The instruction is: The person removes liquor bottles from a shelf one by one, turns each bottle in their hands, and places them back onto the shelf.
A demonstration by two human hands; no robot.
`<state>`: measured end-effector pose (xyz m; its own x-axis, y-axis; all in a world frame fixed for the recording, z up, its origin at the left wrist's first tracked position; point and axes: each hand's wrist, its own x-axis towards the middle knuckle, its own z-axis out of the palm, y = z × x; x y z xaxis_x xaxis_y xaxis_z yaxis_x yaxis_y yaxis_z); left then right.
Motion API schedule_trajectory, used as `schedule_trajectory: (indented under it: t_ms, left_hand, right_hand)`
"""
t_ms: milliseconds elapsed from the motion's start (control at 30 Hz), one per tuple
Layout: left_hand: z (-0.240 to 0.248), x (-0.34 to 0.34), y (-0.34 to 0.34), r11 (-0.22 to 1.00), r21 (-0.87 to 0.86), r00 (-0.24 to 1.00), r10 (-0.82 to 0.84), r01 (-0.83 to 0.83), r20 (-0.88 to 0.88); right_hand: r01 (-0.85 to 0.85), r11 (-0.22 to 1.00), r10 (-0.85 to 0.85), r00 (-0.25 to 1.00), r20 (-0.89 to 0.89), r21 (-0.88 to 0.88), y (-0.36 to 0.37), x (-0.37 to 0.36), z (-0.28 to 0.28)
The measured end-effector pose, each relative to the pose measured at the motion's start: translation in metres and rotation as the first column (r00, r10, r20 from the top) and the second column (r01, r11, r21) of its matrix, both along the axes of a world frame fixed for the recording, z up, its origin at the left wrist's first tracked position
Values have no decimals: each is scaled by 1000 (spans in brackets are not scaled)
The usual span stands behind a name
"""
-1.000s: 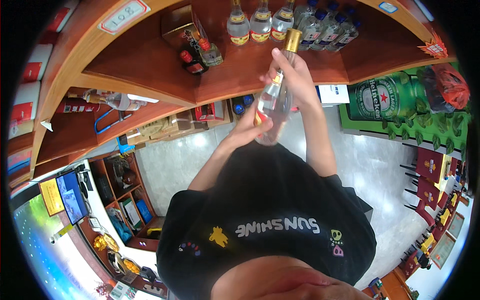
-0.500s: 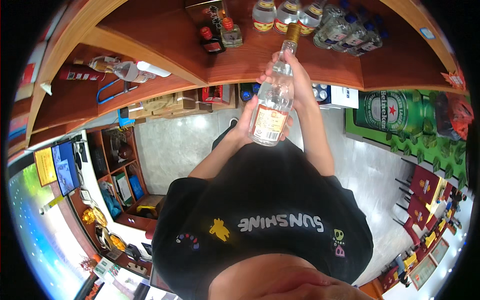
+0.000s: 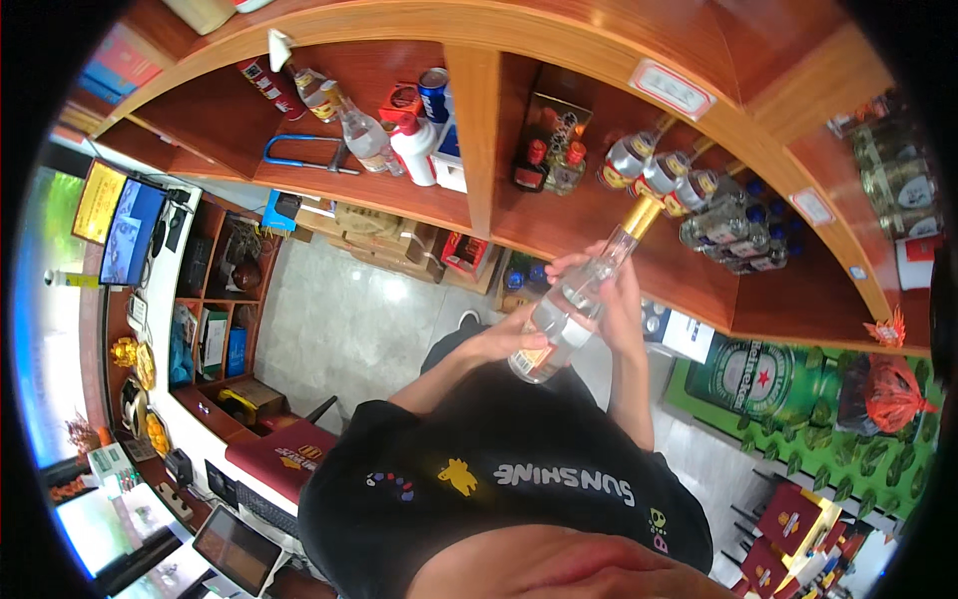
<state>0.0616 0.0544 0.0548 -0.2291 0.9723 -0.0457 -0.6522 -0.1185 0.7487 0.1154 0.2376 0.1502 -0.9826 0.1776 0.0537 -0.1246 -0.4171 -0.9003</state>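
Between my two hands is a clear glass liquor bottle point(image 3: 577, 296) with a gold cap, tilted so its neck points up and to the right. My left hand point(image 3: 502, 337) is closed round its lower part, beside the orange and white label. My right hand point(image 3: 621, 307) grips it higher up, near the shoulder, with some fingers behind the glass. The cap comes in front of the shelf, close to three similar bottles point(image 3: 662, 178) with yellow and red labels. Several small blue-capped bottles point(image 3: 733, 235) stand right of these, and small red-capped bottles point(image 3: 567, 172) stand left.
A wooden shelf point(image 3: 639, 262) curves across ahead of me, with an upright divider point(image 3: 471, 140). Left of it are a white bottle point(image 3: 414, 155), a blue can point(image 3: 432, 95) and a blue-framed tool point(image 3: 289, 145). Cardboard boxes point(image 3: 374, 238) sit below. A desk with a tablet point(image 3: 238, 547) is at the left.
My view has swung, showing more of the shelves. The bottle has been turned about its length, so its label now faces more to the side. Both hands stay on it.
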Motion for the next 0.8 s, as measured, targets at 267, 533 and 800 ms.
schedule_trajectory:
  t_ms: [267, 533, 800]
  left_hand:
    - [33, -40, -52, 987, 119, 994, -110, 106, 28]
    - [-10, -85, -134, 985, 39, 976, 171, -167, -137]
    - [73, -85, -151, 614, -13, 288, 351, -789, -891]
  right_hand:
    - [-262, 932, 283, 958, -52, 252, -50, -20, 18]
    - [-264, 876, 313, 948, -58, 404, -120, -76, 21]
    - [13, 718, 100, 988, -122, 696, -166, -131, 12]
